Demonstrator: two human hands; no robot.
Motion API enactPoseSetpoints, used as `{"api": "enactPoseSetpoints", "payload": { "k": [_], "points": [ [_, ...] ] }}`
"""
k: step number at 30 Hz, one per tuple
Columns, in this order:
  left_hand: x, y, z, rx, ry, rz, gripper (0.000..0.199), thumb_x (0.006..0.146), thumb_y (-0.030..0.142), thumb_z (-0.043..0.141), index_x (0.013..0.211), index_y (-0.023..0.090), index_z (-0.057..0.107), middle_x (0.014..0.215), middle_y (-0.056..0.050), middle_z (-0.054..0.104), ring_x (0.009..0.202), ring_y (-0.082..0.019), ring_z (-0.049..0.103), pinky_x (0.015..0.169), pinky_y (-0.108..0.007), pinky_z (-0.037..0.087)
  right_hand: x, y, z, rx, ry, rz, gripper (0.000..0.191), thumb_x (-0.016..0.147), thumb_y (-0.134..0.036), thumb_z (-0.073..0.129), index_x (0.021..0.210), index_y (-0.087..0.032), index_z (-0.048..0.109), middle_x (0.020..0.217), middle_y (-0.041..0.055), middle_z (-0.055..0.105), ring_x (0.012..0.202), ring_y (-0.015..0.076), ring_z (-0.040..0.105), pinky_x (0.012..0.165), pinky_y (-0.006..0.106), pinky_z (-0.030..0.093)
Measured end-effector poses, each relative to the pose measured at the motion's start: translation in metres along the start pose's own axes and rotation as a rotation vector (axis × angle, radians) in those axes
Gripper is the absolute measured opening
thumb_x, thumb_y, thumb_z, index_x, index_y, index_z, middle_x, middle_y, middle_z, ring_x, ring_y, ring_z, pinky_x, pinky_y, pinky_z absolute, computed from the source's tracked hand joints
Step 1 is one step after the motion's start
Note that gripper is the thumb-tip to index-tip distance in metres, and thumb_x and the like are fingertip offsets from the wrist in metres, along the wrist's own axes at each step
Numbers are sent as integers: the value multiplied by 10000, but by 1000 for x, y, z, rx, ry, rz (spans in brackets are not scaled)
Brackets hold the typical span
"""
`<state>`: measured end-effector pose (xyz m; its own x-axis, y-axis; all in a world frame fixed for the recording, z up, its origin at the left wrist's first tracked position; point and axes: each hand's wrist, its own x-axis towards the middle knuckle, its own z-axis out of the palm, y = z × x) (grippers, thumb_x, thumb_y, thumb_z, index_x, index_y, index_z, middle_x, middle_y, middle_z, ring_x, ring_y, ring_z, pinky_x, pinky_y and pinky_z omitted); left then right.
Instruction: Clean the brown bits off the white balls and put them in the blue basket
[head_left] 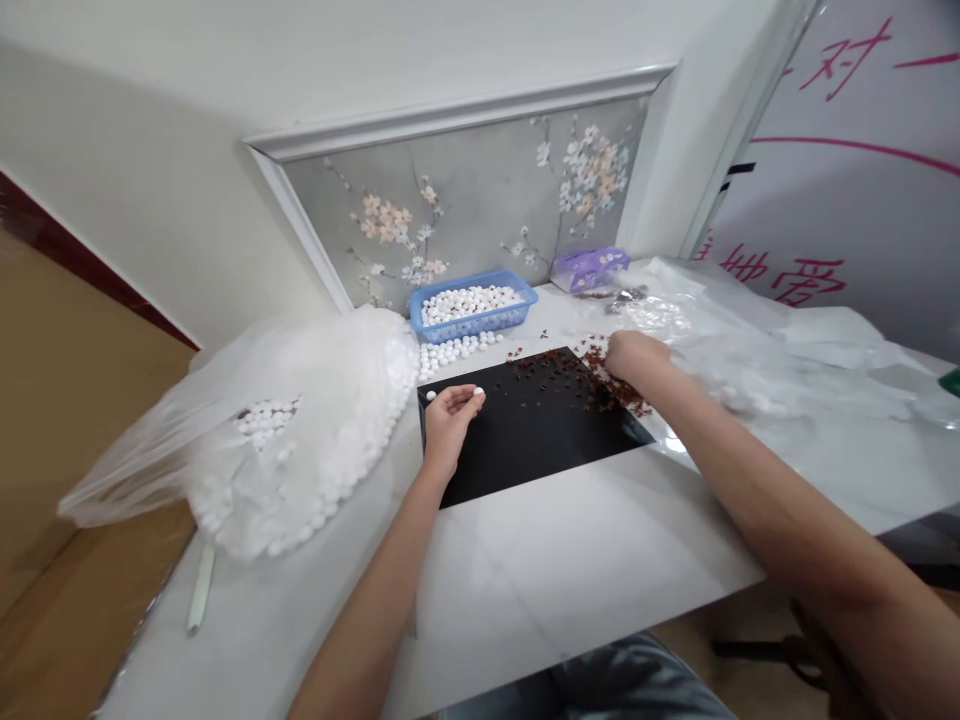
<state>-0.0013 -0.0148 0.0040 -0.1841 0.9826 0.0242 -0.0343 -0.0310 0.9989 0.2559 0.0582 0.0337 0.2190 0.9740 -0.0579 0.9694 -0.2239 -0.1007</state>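
Between the thumb and fingertips of my left hand (452, 420) is a small white ball (479, 393), held over the left part of a black mat (525, 440). Another white ball (431, 396) lies at the mat's back left corner. My right hand (628, 356) is curled down at the heap of small reddish-brown star-shaped pieces (600, 385) on the mat's right side. Its fingers look closed, but their tips are hidden. More of the brown pieces are scattered toward the middle of the mat.
A blue basket (474, 325) full of white balls stands behind the mat, with loose balls (457, 350) before it. On the left lies a large clear bag (300, 440) of white balls, near a pale green strip (200, 590). Clear plastic (780, 370) and a purple packet (590, 269) lie right.
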Motion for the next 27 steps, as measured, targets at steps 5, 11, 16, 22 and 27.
{"api": "enactPoseSetpoints", "payload": {
  "k": [5,11,16,22,27],
  "points": [
    [1,-2,0,10,-9,5,288,594,306,722,818,147,635,766,-31,644,689,-115,588,673,-251,470,-3,-5,3,31,-5,20,274,694,-202,568,945,-142,660,868,157,662,866,253,629,656,281,461],
    [0,0,0,21,-17,5,282,605,315,717,815,146,632,746,-21,640,677,-107,585,685,-252,470,-7,-8,2,95,2,-66,212,757,-241,491,835,-157,669,834,125,672,784,226,625,574,262,411],
    [0,0,-1,25,-23,7,284,606,320,715,820,151,637,767,-29,651,682,-113,592,683,-256,470,-4,-7,4,221,108,-109,215,787,-282,474,779,-164,654,806,98,678,740,196,619,560,245,395],
    [0,2,-1,38,-27,-11,285,624,347,704,825,155,640,768,-26,648,669,-107,587,661,-241,463,-3,-5,8,714,4,-113,89,735,-180,546,676,-136,596,544,42,615,488,129,569,467,217,408],
    [-1,3,-2,25,-19,-10,268,629,333,702,821,157,640,754,-19,641,659,-98,581,651,-229,460,-6,-8,7,936,-85,-111,119,598,-70,666,599,-141,570,469,-8,552,436,97,520,408,193,414]
  ]
}}
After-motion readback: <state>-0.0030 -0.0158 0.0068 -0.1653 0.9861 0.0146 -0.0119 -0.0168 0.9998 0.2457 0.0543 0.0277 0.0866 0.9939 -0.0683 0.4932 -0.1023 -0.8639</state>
